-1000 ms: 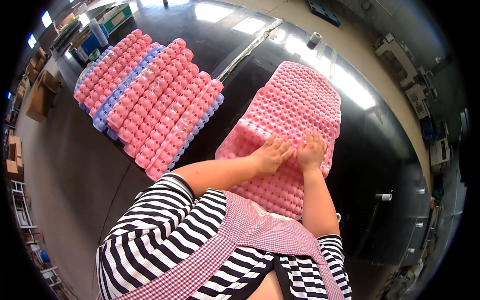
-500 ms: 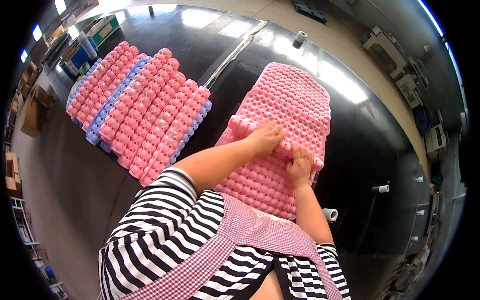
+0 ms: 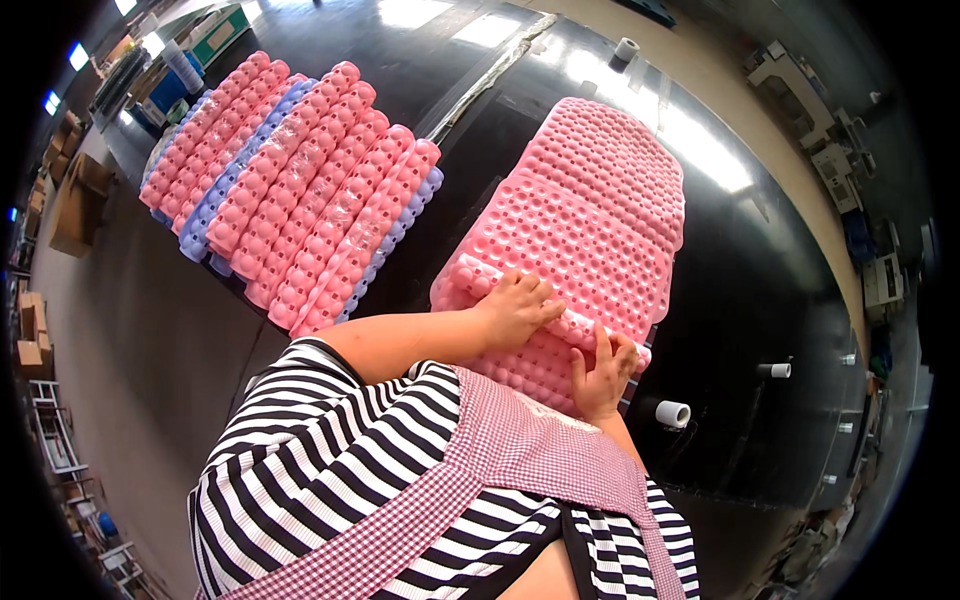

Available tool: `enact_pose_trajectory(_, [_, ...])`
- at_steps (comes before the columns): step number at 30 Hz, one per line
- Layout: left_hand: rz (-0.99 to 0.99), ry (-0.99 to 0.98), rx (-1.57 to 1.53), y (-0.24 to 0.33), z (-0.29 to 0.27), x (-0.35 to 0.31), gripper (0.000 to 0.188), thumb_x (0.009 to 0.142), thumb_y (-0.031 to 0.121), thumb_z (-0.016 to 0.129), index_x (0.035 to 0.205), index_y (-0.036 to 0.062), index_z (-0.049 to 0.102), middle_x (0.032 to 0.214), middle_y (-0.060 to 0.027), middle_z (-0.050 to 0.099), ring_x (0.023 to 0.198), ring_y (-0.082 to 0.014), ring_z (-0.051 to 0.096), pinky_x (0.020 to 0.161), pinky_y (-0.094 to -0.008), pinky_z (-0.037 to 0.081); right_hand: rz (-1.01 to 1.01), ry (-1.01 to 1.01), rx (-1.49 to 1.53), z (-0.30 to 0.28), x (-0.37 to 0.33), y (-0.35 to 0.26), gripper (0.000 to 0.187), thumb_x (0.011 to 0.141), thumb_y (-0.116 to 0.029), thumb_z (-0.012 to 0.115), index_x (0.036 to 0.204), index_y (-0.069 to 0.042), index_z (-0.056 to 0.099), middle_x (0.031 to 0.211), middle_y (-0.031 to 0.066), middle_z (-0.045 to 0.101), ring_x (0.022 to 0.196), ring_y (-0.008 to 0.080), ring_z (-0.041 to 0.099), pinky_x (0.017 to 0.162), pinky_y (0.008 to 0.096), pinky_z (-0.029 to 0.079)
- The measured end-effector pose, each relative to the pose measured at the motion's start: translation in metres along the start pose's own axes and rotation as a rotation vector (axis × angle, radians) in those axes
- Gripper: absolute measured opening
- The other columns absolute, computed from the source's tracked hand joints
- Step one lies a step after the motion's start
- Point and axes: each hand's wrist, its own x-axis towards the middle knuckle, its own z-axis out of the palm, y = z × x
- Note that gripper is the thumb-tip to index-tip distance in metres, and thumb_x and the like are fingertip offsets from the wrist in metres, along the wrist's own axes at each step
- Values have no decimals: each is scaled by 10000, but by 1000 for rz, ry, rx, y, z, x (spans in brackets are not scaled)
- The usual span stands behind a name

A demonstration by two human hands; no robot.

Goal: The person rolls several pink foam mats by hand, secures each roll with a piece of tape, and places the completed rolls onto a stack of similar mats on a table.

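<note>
A pink bubbled bath mat lies stretched away from me on the black table, its surface full of rounded bumps and small holes. Across its near part runs a thin rolled edge. My left hand is closed over the left and middle of this roll, fingers curled on top. Toward its right end, my right hand grips the roll with the thumb set apart on the near side. More pink bumpy mat shows beneath the roll, close to my apron; whether it is a separate mat I cannot tell.
Rolled pink mats and blue-violet mats sit side by side at the left of the black table. White tube ends show at the right. A cardboard box stands beyond the left edge; sewing machines stand far right.
Both hands and the rolled edge have come nearer to my body. More of the mat's flat surface shows beyond the roll, and less in front of it. The view has shifted slightly.
</note>
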Motion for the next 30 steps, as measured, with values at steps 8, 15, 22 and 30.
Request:
enact_pose_trajectory(8, [-108, -61, -67, -50, -4, 87, 480, 946, 529, 615, 1199, 128, 688, 1280, -153, 576, 1254, -335, 512, 1085, -507, 369, 78, -43, -114, 30, 85, 45, 567, 973, -550, 570, 1401, -182, 631, 1440, 205, 495, 1365, 394, 439, 1177, 559, 270])
enact_pose_trajectory(15, [-196, -57, -68, -16, 15, 96, 241, 886, 272, 663, 1098, 162, 689, 1093, -109, 660, 1111, -293, 622, 920, -472, 460, 143, -91, -198, 49, 135, 75, 527, 956, -468, 587, 1424, -228, 615, 1510, 204, 511, 1426, 373, 443, 1198, 549, 286])
enact_pose_trajectory(22, [-183, -216, 150, -27, 25, 93, 599, 861, 259, 655, 1452, 314, 570, 1237, -103, 606, 1185, -284, 557, 999, -517, 374, -36, 271, 38, 32, 136, 68, 457, 890, -293, 701, 1293, -81, 657, 1266, 172, 668, 1211, 362, 600, 1115, 504, 381])
enact_pose_trajectory(30, [-224, -324, 109, -21, -2, 105, 696, 831, 292, 742, 1491, 296, 519, 1312, -111, 578, 1263, -308, 525, 1045, -492, 374, 265, 369, -8, -71, -8, 95, 284, 829, -127, 750, 1112, -117, 736, 1137, 84, 740, 1102, 274, 676, 1105, 446, 394])
